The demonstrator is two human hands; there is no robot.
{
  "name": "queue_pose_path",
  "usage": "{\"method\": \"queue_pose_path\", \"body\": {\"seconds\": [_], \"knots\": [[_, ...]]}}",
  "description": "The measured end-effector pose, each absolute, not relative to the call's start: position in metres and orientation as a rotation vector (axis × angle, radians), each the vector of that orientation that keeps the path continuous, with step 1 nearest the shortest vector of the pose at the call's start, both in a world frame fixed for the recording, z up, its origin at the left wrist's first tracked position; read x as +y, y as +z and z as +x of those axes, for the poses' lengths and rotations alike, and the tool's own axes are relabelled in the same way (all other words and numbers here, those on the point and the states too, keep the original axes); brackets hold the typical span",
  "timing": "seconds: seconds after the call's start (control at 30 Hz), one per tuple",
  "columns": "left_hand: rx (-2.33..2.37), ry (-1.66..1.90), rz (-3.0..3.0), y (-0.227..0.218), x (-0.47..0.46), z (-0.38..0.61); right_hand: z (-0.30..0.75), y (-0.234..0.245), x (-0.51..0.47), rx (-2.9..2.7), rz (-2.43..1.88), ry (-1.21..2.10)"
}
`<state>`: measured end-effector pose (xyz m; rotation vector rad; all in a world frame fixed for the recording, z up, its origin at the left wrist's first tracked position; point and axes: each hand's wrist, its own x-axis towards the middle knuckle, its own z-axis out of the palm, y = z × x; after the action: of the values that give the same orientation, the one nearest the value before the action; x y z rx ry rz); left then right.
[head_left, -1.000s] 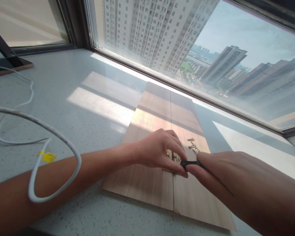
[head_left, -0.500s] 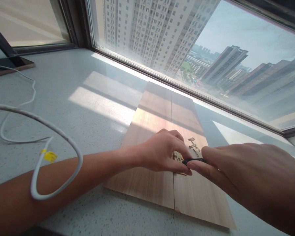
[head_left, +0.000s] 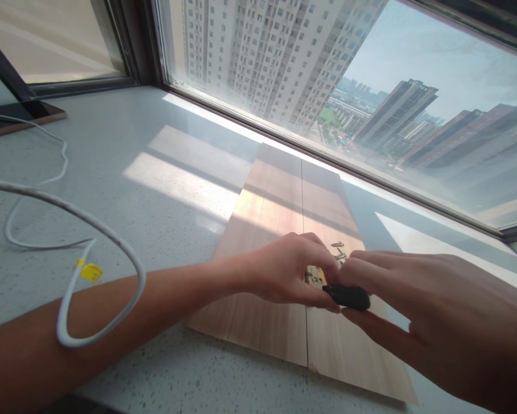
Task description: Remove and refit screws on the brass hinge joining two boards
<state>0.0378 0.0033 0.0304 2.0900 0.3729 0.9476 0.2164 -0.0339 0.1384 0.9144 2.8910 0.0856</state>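
Two light wooden boards point(head_left: 267, 224) lie side by side on a pale speckled counter point(head_left: 154, 172). A brass hinge point(head_left: 314, 275) sits across their seam. My left hand point(head_left: 290, 269) rests on the boards with fingers curled and pressed down on the hinge. My right hand point(head_left: 413, 305) comes in from the right, pinching a small black tool handle point(head_left: 348, 296) whose tip points at the hinge. Several loose brass screws point(head_left: 339, 248) lie on the right board just beyond the hands.
A white cable point(head_left: 68, 264) with a yellow tag point(head_left: 91, 271) loops over my left forearm and across the counter. A dark flat device point(head_left: 20, 115) lies at the far left. A window frame point(head_left: 370, 178) runs along the counter's far edge.
My right hand has turned, so more of the black tool handle shows. Both hands sit slightly further right and lower in view. The boards have not moved.
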Motion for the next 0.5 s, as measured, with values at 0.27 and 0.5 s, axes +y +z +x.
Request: {"method": "queue_pose_path", "body": {"seconds": [0.27,0.5], "knots": [[0.476,0.991,2.092,0.0321,0.0007,0.039,0.2061,0.1363,-0.0333,2.849,0.841,0.251],[0.348,0.874,2.113,0.0314,0.007,0.0381,0.2133,0.1382,-0.0289,2.928,0.829,-0.055]]}}
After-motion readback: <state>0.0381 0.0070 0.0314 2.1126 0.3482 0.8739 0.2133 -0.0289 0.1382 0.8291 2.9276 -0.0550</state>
